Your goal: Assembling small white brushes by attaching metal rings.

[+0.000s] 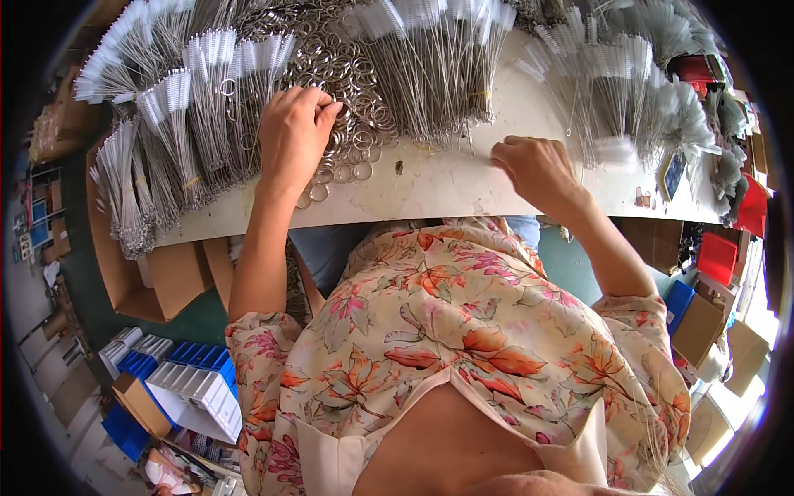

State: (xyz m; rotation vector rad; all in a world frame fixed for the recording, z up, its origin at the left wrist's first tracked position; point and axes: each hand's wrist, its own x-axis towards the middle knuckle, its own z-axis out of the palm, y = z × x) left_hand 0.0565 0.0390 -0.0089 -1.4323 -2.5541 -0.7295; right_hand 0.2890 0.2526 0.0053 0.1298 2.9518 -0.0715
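Note:
My left hand (295,139) is at the left edge of a pile of metal split rings (357,87), thumb and fingers pinched together. Whatever lies between those fingertips is hidden. To the right, my right hand (542,169) hovers over the white table (447,186) with its fingers curled closed; what it grips, if anything, cannot be made out. Beside it is a motion-blurred white bristle head (616,154). Thin wire-handled brushes (426,78) with white bristles stand bunched behind the rings. More bundled brushes (211,83) crowd the table left of my left hand.
Another mass of wire brushes (620,74) covers the table's right side. Small copper-coloured clips (643,197) lie near the front edge. An open cardboard box (157,285) sits below on the left, near blue and white plastic bins (194,384). A red bin (717,258) is at right.

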